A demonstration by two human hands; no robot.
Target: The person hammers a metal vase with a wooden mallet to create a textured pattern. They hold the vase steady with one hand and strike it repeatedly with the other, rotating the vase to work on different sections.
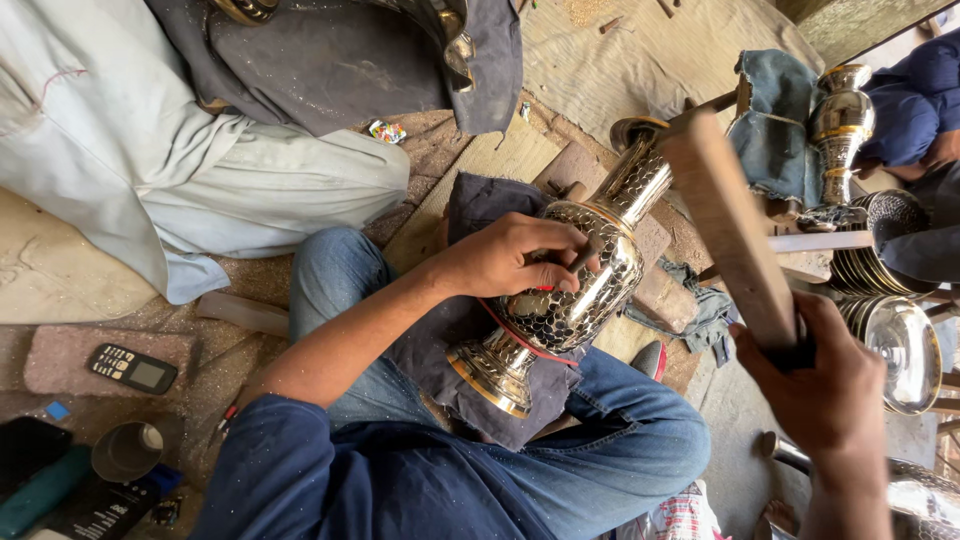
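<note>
A silver vase (590,290) with a hammered, scale-like pattern and gold bands lies tilted on a dark cloth (480,200) across my lap. My left hand (505,258) rests on its belly, fingers pinched around a small metal punch (583,258) set against the surface. Off to the right, my right hand (820,385) is raised above the vase and grips a long wooden mallet (725,220) by its lower end.
A second patterned vase (840,120) stands at the top right next to a person in blue. Stacked metal plates (880,260) and a shiny dish (905,350) sit at the right edge. A phone (132,369) and a cup (125,452) lie at lower left. Someone in pale clothes (150,150) sits top left.
</note>
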